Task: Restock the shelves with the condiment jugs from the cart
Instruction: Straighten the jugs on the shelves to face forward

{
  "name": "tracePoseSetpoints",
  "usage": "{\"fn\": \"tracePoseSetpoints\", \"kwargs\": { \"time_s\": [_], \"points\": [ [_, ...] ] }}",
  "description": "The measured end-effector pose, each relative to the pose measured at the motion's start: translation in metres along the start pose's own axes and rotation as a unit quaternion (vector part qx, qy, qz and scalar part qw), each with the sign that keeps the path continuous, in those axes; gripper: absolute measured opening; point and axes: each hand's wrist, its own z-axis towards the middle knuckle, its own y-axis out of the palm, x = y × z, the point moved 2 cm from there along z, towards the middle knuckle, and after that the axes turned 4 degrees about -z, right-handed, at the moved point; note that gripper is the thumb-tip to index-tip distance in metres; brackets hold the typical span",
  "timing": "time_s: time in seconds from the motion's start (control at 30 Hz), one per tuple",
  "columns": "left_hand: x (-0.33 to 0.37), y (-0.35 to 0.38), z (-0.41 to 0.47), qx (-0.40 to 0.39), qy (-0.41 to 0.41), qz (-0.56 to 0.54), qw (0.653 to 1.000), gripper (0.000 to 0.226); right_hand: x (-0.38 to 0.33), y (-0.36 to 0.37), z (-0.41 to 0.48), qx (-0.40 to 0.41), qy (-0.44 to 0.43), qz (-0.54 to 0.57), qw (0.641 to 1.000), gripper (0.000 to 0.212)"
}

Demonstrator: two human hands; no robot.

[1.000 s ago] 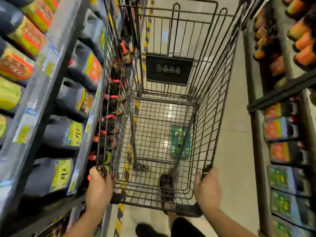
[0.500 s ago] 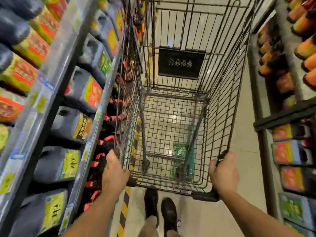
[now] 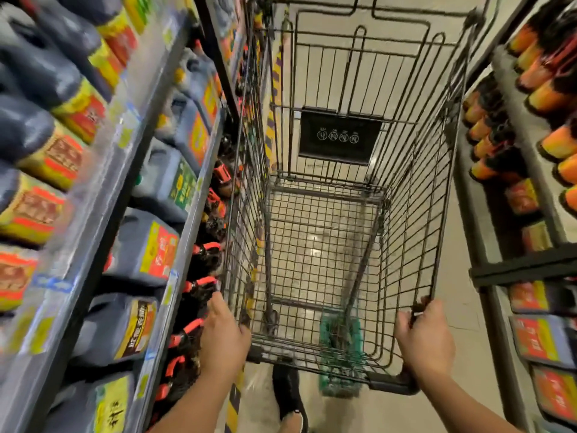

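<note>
- Narrow shop aisle with a pale floor [image 3: 462, 307], closed in by the left shelves [image 3: 103, 189] and the right shelves [image 3: 524, 264], both full of goods.
- Between them stands the wire cart [image 3: 418, 214], very near the left shelves. Compared with a second ago it has rolled some way forward along the aisle.
- The basket holds no jug; the floor shows through its mesh, and also a green thing [image 3: 340, 348] low down that I cannot identify.
- The dark jugs [image 3: 140, 251] lie in rows on the left shelves.
- The left hand [image 3: 223, 335] and the right hand [image 3: 424, 342] keep their fingers curled over the rear rim of the cart, one at each corner.
- I judge that the unloading is finished and the empty cart is only being pushed away.
</note>
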Motion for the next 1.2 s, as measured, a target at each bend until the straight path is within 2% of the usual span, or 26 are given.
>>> {"fn": "tracePoseSetpoints", "kwargs": {
  "time_s": [0.1,0.23,0.57,0.87,1.0,1.1,1.2],
  "points": [
    [0.018,-0.004,0.023,-0.007,-0.003,0.006,1.000,0.073,-0.017,0.001,0.023,-0.005,0.019,0.001,1.000,0.023],
    [0.039,-0.007,0.054,-0.008,0.012,-0.006,1.000,0.082,-0.039,0.000,0.051,-0.008,0.019,0.001,1.000,0.025],
    [0.110,-0.011,0.129,-0.019,0.006,0.006,1.000,0.083,-0.095,-0.010,0.148,-0.001,-0.004,0.008,1.000,0.029],
    [0.155,-0.016,0.172,-0.042,-0.009,0.009,0.999,0.093,-0.134,-0.022,0.217,-0.052,-0.026,-0.018,0.998,0.027],
    [0.160,-0.025,0.177,-0.093,-0.053,-0.062,0.992,0.102,-0.142,-0.029,0.225,-0.093,0.002,-0.068,0.993,0.030],
    [0.165,-0.043,0.173,-0.113,-0.080,-0.111,0.984,0.099,-0.161,-0.051,0.220,-0.083,-0.002,-0.096,0.992,0.045],
    [0.167,-0.074,0.163,-0.073,-0.067,-0.111,0.989,0.074,-0.190,-0.075,0.207,-0.033,-0.099,-0.093,0.990,0.065]
  ]
}}
